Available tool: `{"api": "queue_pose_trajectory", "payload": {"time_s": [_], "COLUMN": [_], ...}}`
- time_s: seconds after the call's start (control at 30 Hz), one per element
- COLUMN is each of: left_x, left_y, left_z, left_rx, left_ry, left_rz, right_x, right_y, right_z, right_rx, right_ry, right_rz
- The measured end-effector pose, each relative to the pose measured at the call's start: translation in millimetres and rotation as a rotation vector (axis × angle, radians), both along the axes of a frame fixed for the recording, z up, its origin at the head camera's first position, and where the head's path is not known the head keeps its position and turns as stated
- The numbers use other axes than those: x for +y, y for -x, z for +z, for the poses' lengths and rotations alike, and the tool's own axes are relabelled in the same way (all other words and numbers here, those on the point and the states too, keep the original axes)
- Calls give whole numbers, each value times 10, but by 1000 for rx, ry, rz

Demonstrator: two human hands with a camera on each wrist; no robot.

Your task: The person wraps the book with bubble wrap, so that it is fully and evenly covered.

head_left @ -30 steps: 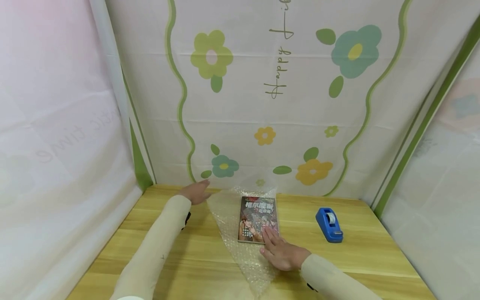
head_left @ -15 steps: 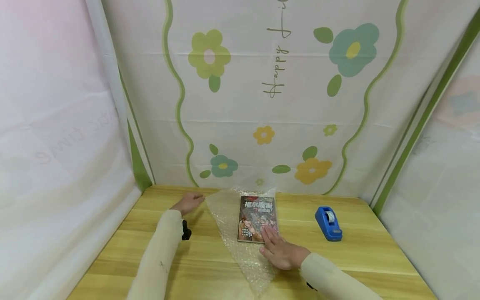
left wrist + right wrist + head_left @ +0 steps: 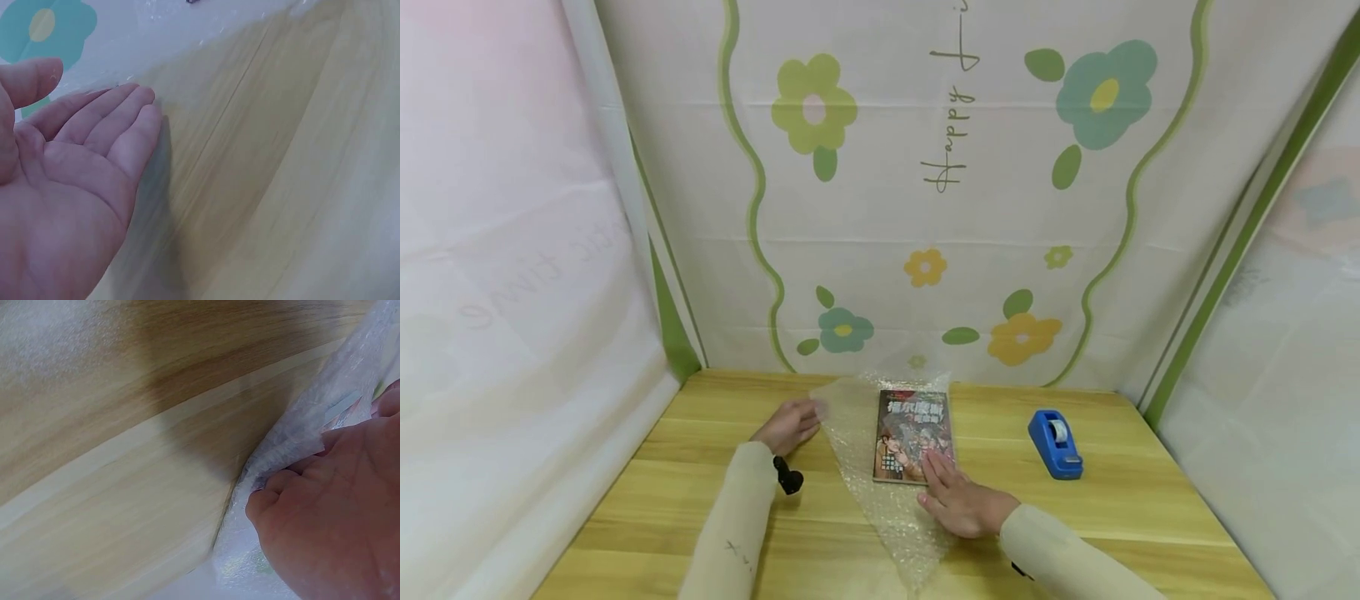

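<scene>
Well, bubble wrap: seems part-folded over the book; left portion lies spread out, so closing and fixing it look undone, tape dispenser untouched.
Book: cover up on your tabletop, long axis running away from you, title at far end.
Left hand: your grip loose, fingers nearly straight at the sheet's corner, no pinch visible.
Right hand: grip flat, fingers resting on the cover.

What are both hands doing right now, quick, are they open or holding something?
Left hand: open, fingertips at the edge of the bubble wrap.
Right hand: open, fingers laid over the book's lower corner, not gripping it.
</scene>
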State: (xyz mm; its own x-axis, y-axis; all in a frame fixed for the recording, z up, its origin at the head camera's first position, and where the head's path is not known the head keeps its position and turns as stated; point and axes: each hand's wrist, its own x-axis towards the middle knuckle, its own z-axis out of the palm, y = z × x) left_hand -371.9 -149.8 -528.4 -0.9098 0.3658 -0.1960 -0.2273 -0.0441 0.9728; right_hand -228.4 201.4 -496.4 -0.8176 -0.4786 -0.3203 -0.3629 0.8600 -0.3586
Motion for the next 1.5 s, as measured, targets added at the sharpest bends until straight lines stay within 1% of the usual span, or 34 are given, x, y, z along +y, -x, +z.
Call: {"api": "queue_pose_trajectory", "payload": {"time_s": [0.13, 0.3, 0.4, 0.53, 0.6, 0.7, 0.87, 1.1, 1.2, 1.3, 1.37, 1.5], "left_x": [105, 223, 276, 335, 360, 388, 435, 579, 654, 752, 804, 914], "left_y": [-31, -37, -43, -68, -85, -107, -116, -71, -82, -99, -113, -152], "left_z": [-17, -35, -17, 61, 123, 215, 342, 446, 501, 561, 589, 631], "left_rx": [5, 2, -21, -52, -74, -87, -91, -103, -108, -116, -118, -97], "left_ry": [-39, -99, -157, -207, -216, -208, -200, -180, -167, -181, -195, -209], "left_rz": [-3, 6, 29, 64, 86, 98, 83, 95, 123, 135, 128, 103], "right_x": [3, -1, -2, 2, 3, 1, -3, 1, 5, 8, 9, 12], "right_y": [-1, -2, -1, 4, 5, 6, 8, 11, 9, 5, 4, 10], "right_z": [4, 0, -8, -15, -15, -16, -18, -10, -6, -4, -3, -12], "right_rx": [3, 8, 10, 6, 2, -2, -1, 0, 1, 1, -3, -11], "right_ry": [0, 0, -5, -10, -12, -12, -10, -15, -12, -9, -9, -16], "right_rz": [1, 1, 1, -2, -4, -4, -1, -6, -4, -3, -4, -1]}}
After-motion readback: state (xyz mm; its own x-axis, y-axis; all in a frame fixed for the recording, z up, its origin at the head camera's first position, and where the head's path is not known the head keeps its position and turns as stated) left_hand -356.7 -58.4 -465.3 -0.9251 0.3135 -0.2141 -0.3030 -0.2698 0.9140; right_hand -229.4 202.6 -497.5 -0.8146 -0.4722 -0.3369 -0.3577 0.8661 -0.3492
